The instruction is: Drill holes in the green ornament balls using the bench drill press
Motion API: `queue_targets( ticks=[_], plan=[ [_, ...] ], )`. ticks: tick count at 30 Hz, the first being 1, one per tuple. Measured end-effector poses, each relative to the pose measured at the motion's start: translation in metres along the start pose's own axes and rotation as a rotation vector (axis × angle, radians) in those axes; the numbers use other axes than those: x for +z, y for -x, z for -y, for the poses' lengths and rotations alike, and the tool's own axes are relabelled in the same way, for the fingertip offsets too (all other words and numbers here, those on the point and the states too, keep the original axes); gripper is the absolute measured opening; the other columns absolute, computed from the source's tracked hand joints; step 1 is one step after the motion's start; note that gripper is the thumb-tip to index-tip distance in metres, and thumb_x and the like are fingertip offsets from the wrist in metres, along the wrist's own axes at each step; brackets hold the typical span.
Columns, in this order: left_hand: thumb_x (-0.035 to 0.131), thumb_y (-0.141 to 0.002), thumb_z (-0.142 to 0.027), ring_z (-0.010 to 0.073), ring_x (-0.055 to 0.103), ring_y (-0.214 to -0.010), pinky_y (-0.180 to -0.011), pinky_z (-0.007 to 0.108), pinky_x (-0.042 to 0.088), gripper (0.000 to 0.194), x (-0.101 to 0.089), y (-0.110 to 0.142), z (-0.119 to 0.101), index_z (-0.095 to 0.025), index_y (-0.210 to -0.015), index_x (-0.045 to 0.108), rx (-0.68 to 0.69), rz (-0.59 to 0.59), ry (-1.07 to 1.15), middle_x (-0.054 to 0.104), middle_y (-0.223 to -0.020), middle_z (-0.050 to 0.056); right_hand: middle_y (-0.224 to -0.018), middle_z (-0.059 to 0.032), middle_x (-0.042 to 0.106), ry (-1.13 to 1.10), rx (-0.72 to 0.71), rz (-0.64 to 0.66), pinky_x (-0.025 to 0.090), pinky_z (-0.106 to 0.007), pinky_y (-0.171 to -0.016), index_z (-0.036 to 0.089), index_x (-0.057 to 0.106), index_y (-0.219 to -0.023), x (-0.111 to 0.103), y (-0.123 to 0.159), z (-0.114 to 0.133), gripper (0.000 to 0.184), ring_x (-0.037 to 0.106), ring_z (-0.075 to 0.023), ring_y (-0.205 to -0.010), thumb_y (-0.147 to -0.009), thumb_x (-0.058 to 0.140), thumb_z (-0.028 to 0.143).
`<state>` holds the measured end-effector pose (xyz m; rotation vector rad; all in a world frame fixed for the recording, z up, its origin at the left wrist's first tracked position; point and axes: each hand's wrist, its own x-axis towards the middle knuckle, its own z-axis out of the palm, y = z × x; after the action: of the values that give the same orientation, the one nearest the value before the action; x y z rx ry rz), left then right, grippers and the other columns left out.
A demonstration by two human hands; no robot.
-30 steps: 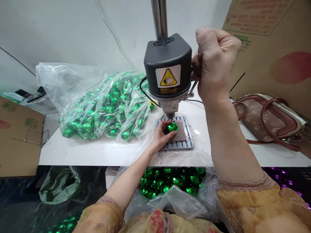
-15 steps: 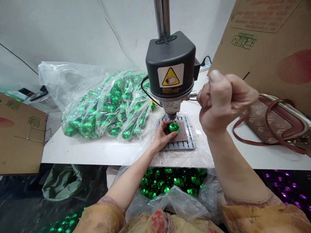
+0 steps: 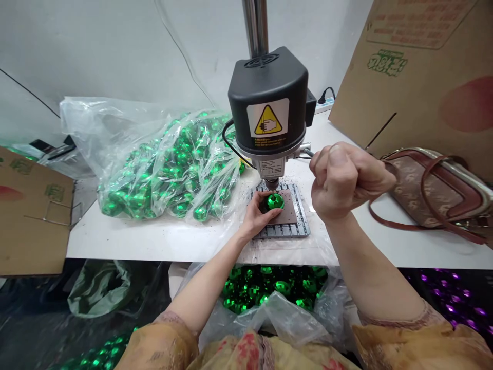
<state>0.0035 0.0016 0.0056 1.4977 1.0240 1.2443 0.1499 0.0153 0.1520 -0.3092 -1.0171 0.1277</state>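
Note:
Under the black bench drill press [image 3: 269, 97], my left hand [image 3: 256, 215] pinches a shiny green faceted ball [image 3: 276, 201], fingers behind and thumb in front. The ball rests on a brown square board [image 3: 288, 213] over the slotted metal base plate [image 3: 303, 221]. Directly above the ball is the drill chuck [image 3: 272, 183], its bit at the ball's top; whether it has entered the ball I cannot tell. To the right of the drill head, my right hand [image 3: 342, 177] is closed in a fist around the press lever [image 3: 306, 152], most of which the fist hides.
A clear plastic bag of green balls [image 3: 181, 169] lies left of the press. More green balls [image 3: 283, 288] fill a plastic-lined container below the table edge. At right are a brown handbag [image 3: 431, 190] and a cardboard box [image 3: 423, 77]; another cardboard flap [image 3: 34, 216] stands left.
My right fist has come down and slightly left with the lever. A thin dark rod behind it now shows more. The left hand and ball stay nearly in place.

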Motion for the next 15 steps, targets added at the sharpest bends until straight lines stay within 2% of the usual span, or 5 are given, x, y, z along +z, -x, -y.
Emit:
queue_targets(
  ticks=[6,11,15],
  plan=[
    [0.084,-0.074,-0.045,0.0262,0.065,-0.114,-0.102,0.045,0.050,0.054,0.000,0.000,-0.002,-0.019,-0.113,0.056,-0.011,0.009,-0.014,0.068,-0.120,0.012,-0.044,0.0036,0.021,0.041,-0.005,0.045,0.019,-0.031,-0.041,0.018,0.014,-0.054,-0.007,0.005,0.000,0.056,0.019,-0.0076,-0.038,-0.084,0.059,0.031],
    [0.084,-0.074,-0.045,0.0255,0.065,-0.112,-0.100,0.044,0.050,0.054,0.000,0.000,-0.002,-0.020,-0.112,0.056,0.003,0.000,-0.027,0.068,-0.120,0.011,-0.044,0.0046,0.021,-0.031,-0.111,0.072,0.020,-0.028,-0.040,0.018,0.015,-0.054,-0.012,0.008,-0.007,0.051,0.021,-0.0061,-0.038,-0.082,0.058,0.021],
    [0.084,-0.074,-0.045,0.0255,0.064,-0.114,-0.101,0.043,0.049,0.055,-0.001,0.001,-0.001,-0.020,-0.113,0.055,0.004,0.006,-0.023,0.066,-0.122,0.011,-0.047,0.0056,0.025,-0.072,-0.185,0.135,0.027,-0.027,-0.040,0.018,0.017,-0.056,-0.019,0.016,-0.011,0.045,0.024,-0.0051,-0.039,-0.081,0.054,0.014]
  ],
)
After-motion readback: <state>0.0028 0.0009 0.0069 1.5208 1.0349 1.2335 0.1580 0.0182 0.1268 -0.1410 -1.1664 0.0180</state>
